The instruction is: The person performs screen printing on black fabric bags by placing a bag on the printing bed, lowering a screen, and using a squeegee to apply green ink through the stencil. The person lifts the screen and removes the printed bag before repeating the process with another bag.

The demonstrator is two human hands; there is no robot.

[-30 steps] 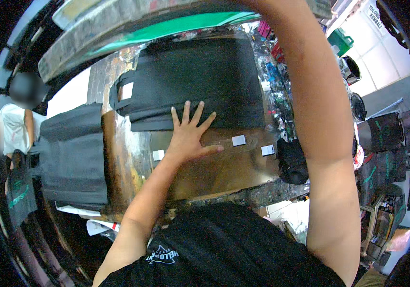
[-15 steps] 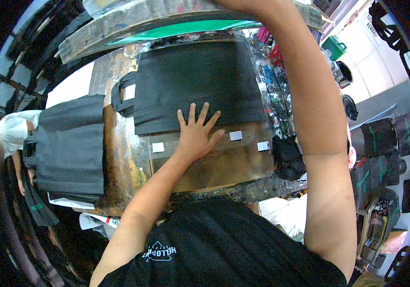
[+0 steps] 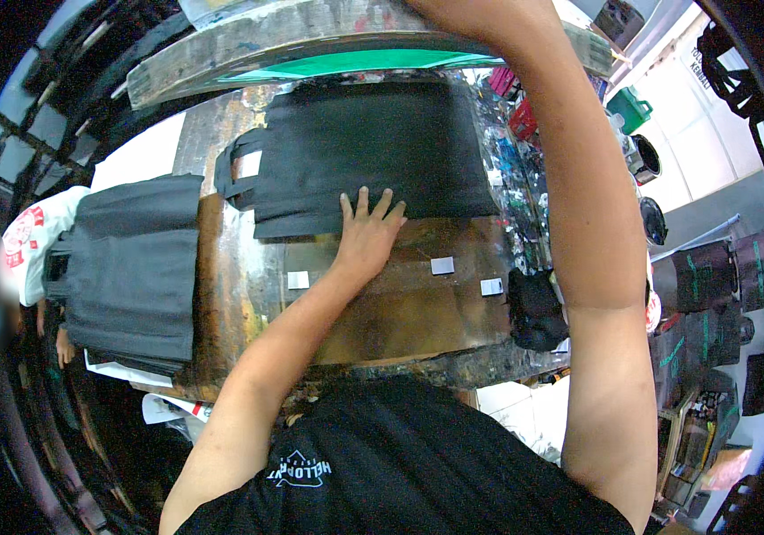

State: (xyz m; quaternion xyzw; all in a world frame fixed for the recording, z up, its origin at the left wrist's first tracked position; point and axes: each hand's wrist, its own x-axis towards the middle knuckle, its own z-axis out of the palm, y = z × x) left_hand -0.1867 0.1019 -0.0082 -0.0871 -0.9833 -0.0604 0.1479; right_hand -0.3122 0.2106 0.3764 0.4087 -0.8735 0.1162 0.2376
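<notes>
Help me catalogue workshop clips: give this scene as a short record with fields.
Left hand: the left hand is open, fingers on the near side of a black bag
Right hand: beyond the upper edge, out of view
Bag: lying flat, handles toward the left
Above bag: wooden frame with a green panel
Table: brown board with three small white squares
Far left: more black bags, co-worker's white sleeve

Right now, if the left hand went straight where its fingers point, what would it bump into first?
The black tote bag: the left hand seems to rest on its near edge. Past that comes the green panel along the wooden frame, though its height is hard to tell.
</notes>
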